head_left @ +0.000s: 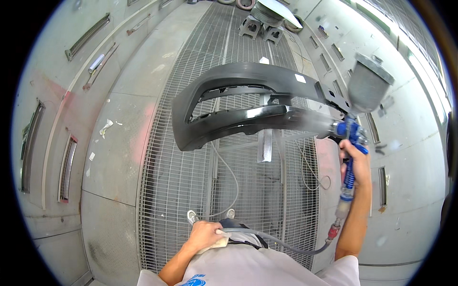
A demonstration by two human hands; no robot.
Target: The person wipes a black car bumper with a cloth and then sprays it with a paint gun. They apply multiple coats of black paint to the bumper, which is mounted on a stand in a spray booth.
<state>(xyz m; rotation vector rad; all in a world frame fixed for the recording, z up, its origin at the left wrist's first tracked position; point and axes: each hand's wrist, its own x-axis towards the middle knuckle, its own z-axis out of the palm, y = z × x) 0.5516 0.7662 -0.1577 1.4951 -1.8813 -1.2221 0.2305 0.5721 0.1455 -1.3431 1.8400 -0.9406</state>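
Note:
My right hand (358, 163) grips a blue spray gun (352, 129) with a grey cup (368, 85) on top. A pale mist (312, 119) leaves its nozzle toward the lower bar of a dark car bumper (193, 93). That bar has a glossy wet-looking stretch near its middle. At my waist my left hand (205, 234) is closed round the grey air hose (272, 238), with a cream cloth (217, 244) under the fingers. The hose runs across my front to a red coupling (332, 232) below the gun's handle.
The bumper rests on a stand with a silver upright (265, 148). A thin hose (234, 176) trails over the floor grating (176, 209). Farther off are grey step stools (250, 27) with a covered pile on them. Vented walls (52, 119) rise on both sides.

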